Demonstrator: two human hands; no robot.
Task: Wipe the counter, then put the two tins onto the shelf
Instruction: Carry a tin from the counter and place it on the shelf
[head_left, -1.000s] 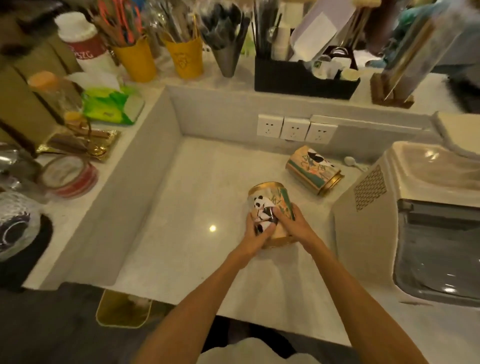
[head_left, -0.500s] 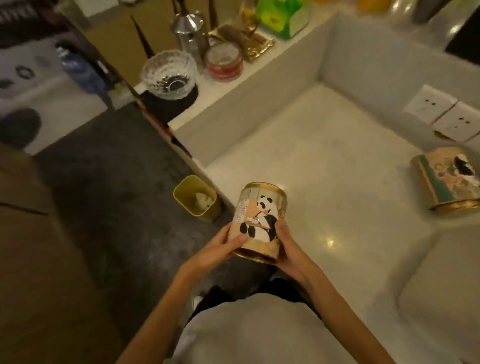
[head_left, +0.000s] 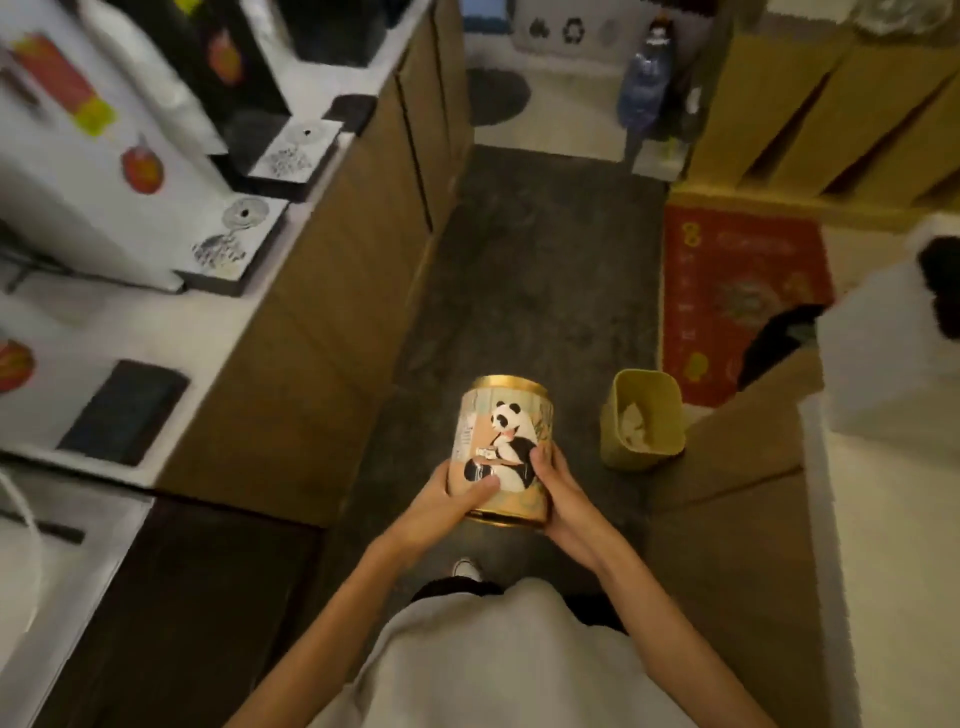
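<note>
The panda tin (head_left: 503, 451) looks rigid, smooth, probably slippery; left hand (head_left: 445, 506) and right hand (head_left: 558, 491) clamp its lower sides, upright above the floor (head_left: 535, 291).

— Can any writing be read here?

— No. The tin (head_left: 503, 451), held at 6 o'clock, carries a panda picture and a small pale label on its left side, too blurred to read.

— Anything else with marks?

— The red mat (head_left: 737, 291) at 3 o'clock bears yellow marks, illegible. The white panel (head_left: 563, 28) at 12 o'clock shows round dark symbols, indistinct.
</note>
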